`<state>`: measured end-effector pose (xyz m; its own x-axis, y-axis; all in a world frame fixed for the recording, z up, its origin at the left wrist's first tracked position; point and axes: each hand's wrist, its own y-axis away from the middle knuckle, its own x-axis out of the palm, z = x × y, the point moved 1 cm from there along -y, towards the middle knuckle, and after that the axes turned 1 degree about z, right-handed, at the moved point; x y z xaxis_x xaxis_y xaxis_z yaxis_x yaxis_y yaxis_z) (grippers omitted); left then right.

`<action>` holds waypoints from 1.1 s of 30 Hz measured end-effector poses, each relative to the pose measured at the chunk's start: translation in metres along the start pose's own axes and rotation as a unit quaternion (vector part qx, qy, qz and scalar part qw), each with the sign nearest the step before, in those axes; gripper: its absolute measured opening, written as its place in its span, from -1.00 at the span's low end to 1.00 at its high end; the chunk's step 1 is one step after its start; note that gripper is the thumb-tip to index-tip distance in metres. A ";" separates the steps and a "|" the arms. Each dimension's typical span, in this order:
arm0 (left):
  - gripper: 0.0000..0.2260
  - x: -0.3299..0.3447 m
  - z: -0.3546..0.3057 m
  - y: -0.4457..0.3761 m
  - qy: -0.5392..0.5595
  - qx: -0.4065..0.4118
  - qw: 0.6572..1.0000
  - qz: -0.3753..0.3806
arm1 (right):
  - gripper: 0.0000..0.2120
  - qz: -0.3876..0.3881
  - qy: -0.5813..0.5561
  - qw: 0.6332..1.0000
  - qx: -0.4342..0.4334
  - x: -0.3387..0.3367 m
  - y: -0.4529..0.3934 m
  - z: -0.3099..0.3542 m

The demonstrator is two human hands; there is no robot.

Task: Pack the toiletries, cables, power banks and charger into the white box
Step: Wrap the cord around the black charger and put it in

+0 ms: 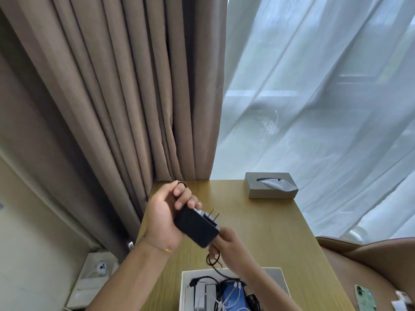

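My left hand [167, 217] grips a black charger [197, 226] above the wooden table [265, 225], its metal plug prongs pointing up and to the right. My right hand [229, 242] holds the charger's lower end, where a black cable [213, 260] hangs in a loop toward the box. The white box [185, 286] stands open at the table's near edge. Inside it lie grey power banks [203, 295], a blue item [233, 297], white cables and a black cable. My right forearm hides part of the box.
A grey tissue box [270, 186] sits at the table's far right. Brown curtains hang behind the table on the left, sheer white ones on the right. A green phone [365, 299] lies on a tan seat at the right. A white device [101, 268] rests low at the left.
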<state>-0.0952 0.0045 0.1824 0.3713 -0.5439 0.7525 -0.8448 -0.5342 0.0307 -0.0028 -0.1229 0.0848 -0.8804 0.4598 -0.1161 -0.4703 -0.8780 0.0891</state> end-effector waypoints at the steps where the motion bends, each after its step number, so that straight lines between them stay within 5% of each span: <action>1: -0.71 0.001 0.002 -0.003 -0.031 0.027 0.999 -0.021 | -0.75 -0.003 0.015 1.000 0.007 0.008 0.004 -0.003; 7: -0.69 -0.015 0.014 -0.016 -0.262 0.172 0.944 -0.106 | -0.75 0.064 0.058 0.996 0.033 0.033 0.027 0.020; 13: -0.67 -0.028 0.020 -0.008 -0.373 0.164 0.912 -0.042 | -0.72 0.084 0.149 0.985 -0.011 -0.002 0.042 0.054; 17: -0.69 -0.030 0.017 0.001 -0.361 0.043 0.929 0.069 | -0.79 0.030 0.138 0.989 -0.053 -0.043 0.036 0.059; 21: -0.70 -0.014 0.016 0.010 -0.260 0.004 0.961 0.094 | -0.82 -0.046 0.100 0.989 -0.095 -0.053 0.017 0.039; 28: -0.74 0.006 0.022 0.002 -0.121 0.046 0.992 0.003 | -0.74 -0.069 -0.020 0.997 -0.039 0.036 0.016 -0.009; 33: -0.72 -0.009 0.021 -0.013 -0.192 0.092 0.975 -0.065 | -0.73 0.045 0.101 0.994 -0.017 0.068 0.037 0.007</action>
<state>-0.0797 0.0026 0.1608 0.6174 -0.6467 0.4480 -0.7105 -0.7028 -0.0353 -0.0807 -0.1233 0.0868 -0.8867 0.3463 -0.3062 -0.3853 -0.9197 0.0755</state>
